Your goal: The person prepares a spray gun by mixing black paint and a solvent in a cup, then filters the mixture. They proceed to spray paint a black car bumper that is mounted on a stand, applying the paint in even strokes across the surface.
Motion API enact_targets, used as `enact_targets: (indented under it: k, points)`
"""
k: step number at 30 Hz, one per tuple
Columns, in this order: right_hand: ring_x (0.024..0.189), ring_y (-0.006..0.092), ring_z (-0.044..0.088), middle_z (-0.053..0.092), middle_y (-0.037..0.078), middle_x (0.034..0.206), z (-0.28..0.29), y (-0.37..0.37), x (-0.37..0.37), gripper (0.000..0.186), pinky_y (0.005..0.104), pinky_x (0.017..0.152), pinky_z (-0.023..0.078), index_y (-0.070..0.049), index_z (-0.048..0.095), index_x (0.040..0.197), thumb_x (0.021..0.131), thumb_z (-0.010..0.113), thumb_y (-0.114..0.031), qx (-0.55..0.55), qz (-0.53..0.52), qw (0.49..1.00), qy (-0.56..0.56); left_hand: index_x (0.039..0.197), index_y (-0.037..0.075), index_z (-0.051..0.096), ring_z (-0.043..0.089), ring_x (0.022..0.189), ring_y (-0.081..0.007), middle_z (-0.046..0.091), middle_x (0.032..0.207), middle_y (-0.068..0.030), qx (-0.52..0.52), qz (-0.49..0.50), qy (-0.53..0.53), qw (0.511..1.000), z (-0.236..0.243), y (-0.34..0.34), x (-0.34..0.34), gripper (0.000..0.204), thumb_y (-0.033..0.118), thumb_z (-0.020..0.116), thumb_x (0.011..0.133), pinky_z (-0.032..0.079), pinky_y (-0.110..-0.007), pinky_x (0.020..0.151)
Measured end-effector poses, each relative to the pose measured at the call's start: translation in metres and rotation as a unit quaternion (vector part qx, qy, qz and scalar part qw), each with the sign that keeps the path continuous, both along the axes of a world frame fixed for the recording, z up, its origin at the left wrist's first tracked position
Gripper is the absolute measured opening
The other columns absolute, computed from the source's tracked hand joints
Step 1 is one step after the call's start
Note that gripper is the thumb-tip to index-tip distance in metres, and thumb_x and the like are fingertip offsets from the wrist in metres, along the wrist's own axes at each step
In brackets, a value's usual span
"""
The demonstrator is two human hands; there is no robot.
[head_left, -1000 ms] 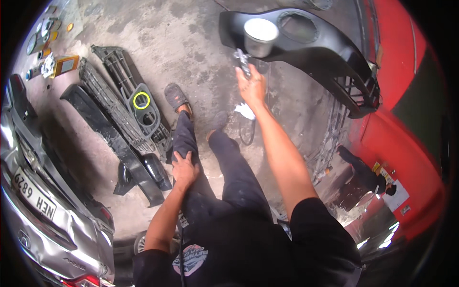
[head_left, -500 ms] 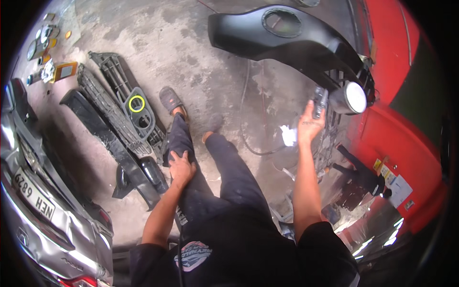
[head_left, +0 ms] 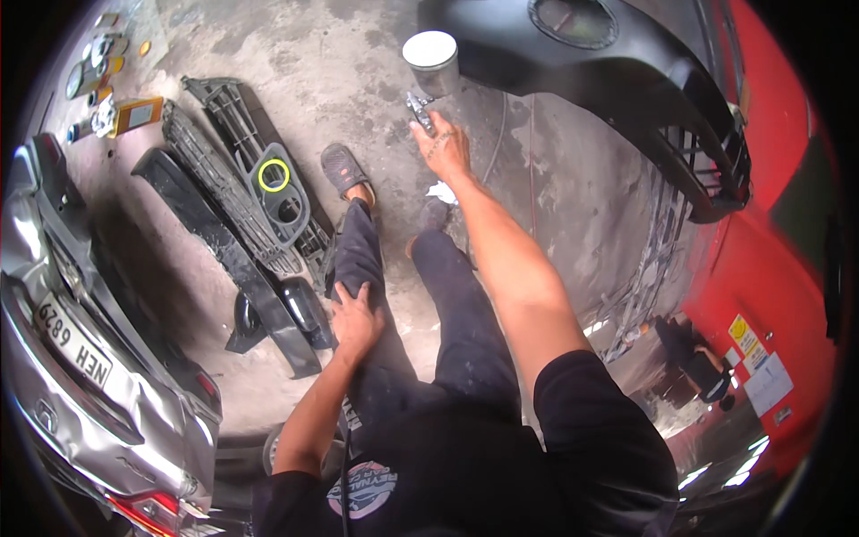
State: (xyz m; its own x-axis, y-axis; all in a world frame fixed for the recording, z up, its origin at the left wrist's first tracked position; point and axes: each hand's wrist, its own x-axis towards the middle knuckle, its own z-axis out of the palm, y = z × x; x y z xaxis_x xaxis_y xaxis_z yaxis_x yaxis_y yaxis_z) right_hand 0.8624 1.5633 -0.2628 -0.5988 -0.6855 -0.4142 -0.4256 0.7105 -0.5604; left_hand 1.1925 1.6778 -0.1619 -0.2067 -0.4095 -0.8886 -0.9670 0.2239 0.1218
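Right hand (head_left: pixel 443 148) gripping metal spray gun (head_left: pixel 428 76), glossy black bumper (head_left: pixel 626 80)

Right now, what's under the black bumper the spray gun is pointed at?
Under the black bumper lies stained concrete floor with a thin hose. The bumper hides the floor directly beneath it.

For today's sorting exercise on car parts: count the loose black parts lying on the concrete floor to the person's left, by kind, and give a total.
Grille panels: 2
Long plain trim strip: 1
Side mirror housings: 2
Total: 5

The large black bumper near the right hand is raised, so not counted.
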Motion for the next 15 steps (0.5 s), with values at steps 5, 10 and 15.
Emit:
enact_targets:
  k: [5,10,15]
  points:
    - [0.093,0.0467,0.073,0.076,0.027,0.096,0.004,0.099,-0.04,0.048,0.0515,0.083,0.056,-0.004,0.072,0.127,0.096,0.073,-0.041,-0.02,-0.126,0.988,0.088,0.155,0.024,0.052,0.054,0.13,-0.0545,0.028,0.164,-0.0323,-0.001,-0.023,0.0,1.0,0.002,0.004,-0.009,0.071,0.035,0.078,0.089,0.057,-0.055,0.1]
    - [0.073,0.0422,0.071,0.073,0.023,0.079,0.039,0.149,-0.064,0.039,0.0504,0.069,0.052,-0.001,0.073,0.111,0.097,0.074,-0.038,-0.026,-0.336,0.931,0.141,0.154,0.024,0.053,0.054,0.13,-0.0548,0.03,0.162,-0.0325,-0.011,-0.057,-0.012,0.998,0.0,0.006,-0.013,0.07,0.034,0.078,0.089,0.057,-0.056,0.1]
    - [0.079,0.0351,0.072,0.075,0.023,0.086,0.011,0.154,-0.048,0.045,0.0456,0.075,0.054,0.004,0.073,0.106,0.097,0.076,-0.04,-0.166,-0.28,0.943,0.07,0.155,0.023,0.053,0.056,0.125,-0.0541,0.031,0.162,-0.0307,-0.026,-0.109,-0.003,0.994,-0.009,0.008,-0.007,0.072,0.034,0.077,0.088,0.057,-0.056,0.098]
